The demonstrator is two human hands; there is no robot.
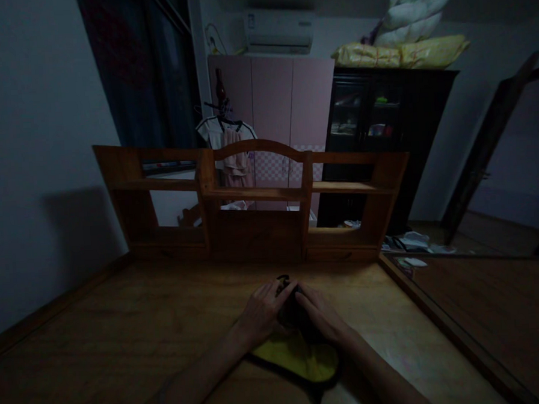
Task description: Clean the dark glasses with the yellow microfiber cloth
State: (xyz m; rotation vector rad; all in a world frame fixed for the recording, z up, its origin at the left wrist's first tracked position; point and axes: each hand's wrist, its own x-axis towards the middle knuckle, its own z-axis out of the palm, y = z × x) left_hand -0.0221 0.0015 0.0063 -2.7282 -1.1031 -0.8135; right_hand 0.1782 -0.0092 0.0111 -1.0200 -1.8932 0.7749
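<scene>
My left hand [260, 311] and my right hand [319, 311] come together over the wooden surface, fingers curled around a dark object [290, 312] between them. Its kind is hard to make out in the dim light, and my fingers cover much of it. A small curved dark loop edged with yellow shows above the fingertips. Under the hands lies a yellow cloth [300, 354] with a black border, spread flat with one dark corner pointing toward me. My left forearm crosses its left edge.
A wooden shelf unit [257, 195] with open compartments stands along the far edge of the wooden surface [167, 328]. A raised wooden rail [431, 314] runs down the right side. A white wall [42, 178] rises at left. Pink and black cabinets stand behind.
</scene>
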